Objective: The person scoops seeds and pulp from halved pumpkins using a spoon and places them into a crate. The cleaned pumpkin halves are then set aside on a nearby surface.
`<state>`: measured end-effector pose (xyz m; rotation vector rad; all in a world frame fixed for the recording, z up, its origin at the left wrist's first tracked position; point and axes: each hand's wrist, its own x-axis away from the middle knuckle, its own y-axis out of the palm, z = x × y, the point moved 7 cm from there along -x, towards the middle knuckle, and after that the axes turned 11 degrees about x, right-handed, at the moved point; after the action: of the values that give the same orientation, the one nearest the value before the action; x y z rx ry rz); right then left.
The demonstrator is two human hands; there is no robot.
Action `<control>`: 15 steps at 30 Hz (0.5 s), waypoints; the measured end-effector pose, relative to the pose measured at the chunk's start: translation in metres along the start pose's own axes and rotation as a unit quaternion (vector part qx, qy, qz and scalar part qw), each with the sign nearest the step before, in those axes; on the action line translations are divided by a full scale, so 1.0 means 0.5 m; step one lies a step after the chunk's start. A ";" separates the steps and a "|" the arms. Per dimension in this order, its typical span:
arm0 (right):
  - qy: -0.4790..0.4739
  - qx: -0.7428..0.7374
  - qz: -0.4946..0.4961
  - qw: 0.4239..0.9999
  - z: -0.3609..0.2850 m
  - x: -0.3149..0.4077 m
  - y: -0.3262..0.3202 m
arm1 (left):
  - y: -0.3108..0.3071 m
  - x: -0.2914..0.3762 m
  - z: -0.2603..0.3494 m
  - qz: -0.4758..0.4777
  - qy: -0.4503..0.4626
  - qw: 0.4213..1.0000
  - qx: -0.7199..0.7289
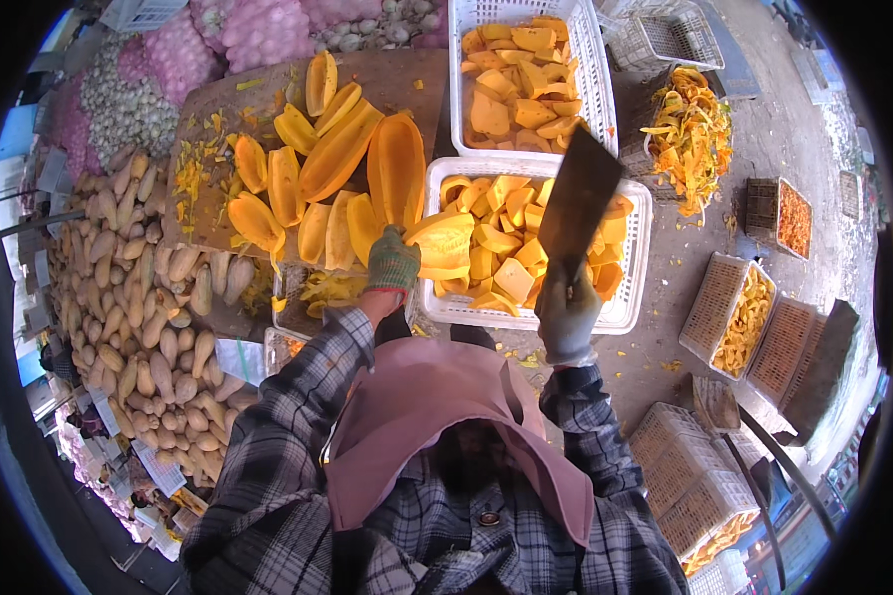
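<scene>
My left hand (393, 262), in a green knit glove, grips the near end of a peeled, hollowed pumpkin half (443, 245), which extends over a white plastic crate (644, 245) of pumpkin chunks. In my right hand (568, 316), gloved in light grey, is the handle of a wide cleaver (580, 197); its dark blade is raised above that crate's right part, apart from the pumpkin half. Left of the crate, several peeled pumpkin halves (338, 152) lie on a brown board (216, 97) strewn with orange scraps.
Beyond stands a second white crate (606, 89) of chunks. At the left is a heap of unpeeled pumpkins (149, 320); behind it are pink mesh sacks (264, 33). To the right are a crate heaped with peelings (688, 137), a crate of orange shreds (794, 221) and more crates (722, 312).
</scene>
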<state>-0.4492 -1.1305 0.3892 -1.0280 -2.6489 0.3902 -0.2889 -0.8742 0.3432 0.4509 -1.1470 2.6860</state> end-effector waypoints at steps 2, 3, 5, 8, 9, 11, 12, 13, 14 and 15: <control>-0.056 0.028 -0.054 0.997 -0.032 0.006 0.037 | -0.004 0.007 0.022 0.006 0.018 1.000 -0.009; -0.137 0.079 -0.088 0.984 -0.058 0.014 0.064 | -0.008 0.007 0.022 0.004 -0.006 1.000 0.019; 0.022 0.381 -0.292 0.877 0.009 0.037 0.133 | -0.012 0.012 0.019 -0.003 -0.053 0.994 0.090; 0.040 0.314 -0.207 0.926 -0.002 0.035 0.127 | -0.018 0.026 -0.017 -0.005 -0.173 0.963 0.206; 0.008 0.254 -0.148 0.956 -0.019 0.034 0.113 | -0.007 0.050 -0.040 -0.011 -0.259 0.916 0.305; -0.032 0.175 -0.073 0.981 -0.038 0.042 0.091 | 0.016 0.061 -0.039 -0.053 -0.289 0.860 0.418; -0.042 0.112 -0.064 0.991 -0.042 0.049 0.087 | 0.026 0.072 -0.041 -0.060 -0.310 0.830 0.460; -0.079 0.036 -0.004 0.996 -0.053 0.055 0.071 | 0.035 0.082 -0.044 -0.061 -0.336 0.801 0.492; -0.133 -0.029 -0.009 0.991 -0.066 0.064 0.073 | 0.038 0.089 -0.041 -0.066 -0.331 0.802 0.493; -0.142 0.086 -0.050 0.985 -0.064 0.069 0.093 | 0.037 0.092 -0.042 -0.066 -0.331 0.806 0.487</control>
<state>-0.4342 -1.0690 0.4080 -0.8352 -2.8367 0.7816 -0.3414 -0.8690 0.3328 1.6165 0.3567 2.8276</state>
